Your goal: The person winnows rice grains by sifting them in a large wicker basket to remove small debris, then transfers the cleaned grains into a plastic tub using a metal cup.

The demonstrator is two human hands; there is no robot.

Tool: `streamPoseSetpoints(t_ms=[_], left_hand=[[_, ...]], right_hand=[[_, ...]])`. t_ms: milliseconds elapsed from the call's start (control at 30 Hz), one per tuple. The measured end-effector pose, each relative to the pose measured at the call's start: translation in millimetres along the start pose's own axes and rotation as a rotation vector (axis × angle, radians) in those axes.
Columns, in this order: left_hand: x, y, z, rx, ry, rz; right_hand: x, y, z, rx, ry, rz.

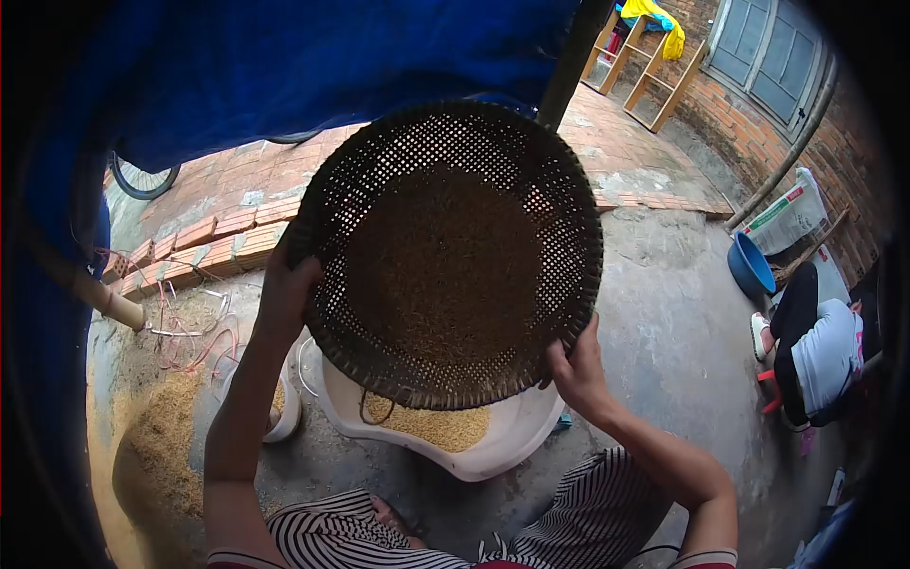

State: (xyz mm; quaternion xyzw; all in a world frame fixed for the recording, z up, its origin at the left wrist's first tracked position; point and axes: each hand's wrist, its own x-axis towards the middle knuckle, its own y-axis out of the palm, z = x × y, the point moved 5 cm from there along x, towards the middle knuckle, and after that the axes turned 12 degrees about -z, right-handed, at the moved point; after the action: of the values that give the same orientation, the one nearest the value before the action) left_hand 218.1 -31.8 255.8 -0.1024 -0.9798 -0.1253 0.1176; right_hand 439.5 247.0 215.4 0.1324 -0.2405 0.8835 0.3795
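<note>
A round woven sieve (569, 190) is held up in front of me, with a layer of brown grain or husks (445, 266) in its middle. My left hand (289, 289) grips its rim at the left. At the lower right, my right hand (578, 370) has its fingers wrapped on the rim. Below the sieve stands a large whitish basin (512, 446) with yellow grain (445, 427) inside; the sieve hides its far part. A white bucket (287, 422) stands left of the basin, near my left forearm.
A grain pile (166, 436) lies on the floor at the left, by a bamboo pole (118, 308). Blue tarp (332, 57) hangs above bricks (237, 248). At the right, a seated person (820, 351) is near a blue basin (751, 267). Wooden shelving (654, 81) stands by the wall.
</note>
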Motion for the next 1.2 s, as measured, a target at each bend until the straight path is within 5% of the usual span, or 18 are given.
streamPoseSetpoints(t_ms=[100, 200, 300, 367, 433, 500, 633, 767, 833, 900, 1033, 1133, 1200], left_hand=[[12, -1, 89, -0.124, -0.381, -0.054], [-13, -29, 169, 0.032, -0.821, -0.018], [-29, -48, 176, 0.146, -0.902, -0.094], [-26, -42, 145, 0.141, -0.867, -0.028], [-16, -23, 87, -0.046, -0.514, -0.092], [-15, -13, 34, 0.066, -0.217, -0.104], [-9, -7, -5, 0.091, 0.085, -0.061], [17, -22, 120, -0.158, -0.406, -0.05], [0, -35, 168, -0.005, -0.737, -0.04], [-15, -49, 192, 0.11, -0.91, -0.091], [-17, -48, 156, 0.074, -0.856, -0.059], [-14, -17, 55, -0.022, -0.295, -0.105], [-19, -11, 11, 0.144, -0.054, -0.107]], right_hand=[[9, 19, -59, -0.196, 0.322, 0.236], [-21, 27, -89, -0.077, 0.64, 0.493], [-32, 36, -89, -0.018, 0.776, 0.654], [-23, 37, -81, -0.084, 0.648, 0.52], [-17, 37, -71, -0.102, 0.6, 0.472], [-1, 26, -40, -0.168, -0.037, 0.142], [3, 24, -3, 0.037, 0.085, 0.051], [9, 42, -62, -0.25, 0.031, 0.157], [-14, 47, -100, -0.259, 0.632, 0.406], [-21, 48, -117, -0.194, 0.71, 0.498], [-21, 45, -75, -0.024, 0.688, 0.609], [-10, 34, -49, -0.052, 0.445, 0.333], [-1, 24, -14, -0.068, -0.022, 0.084]])
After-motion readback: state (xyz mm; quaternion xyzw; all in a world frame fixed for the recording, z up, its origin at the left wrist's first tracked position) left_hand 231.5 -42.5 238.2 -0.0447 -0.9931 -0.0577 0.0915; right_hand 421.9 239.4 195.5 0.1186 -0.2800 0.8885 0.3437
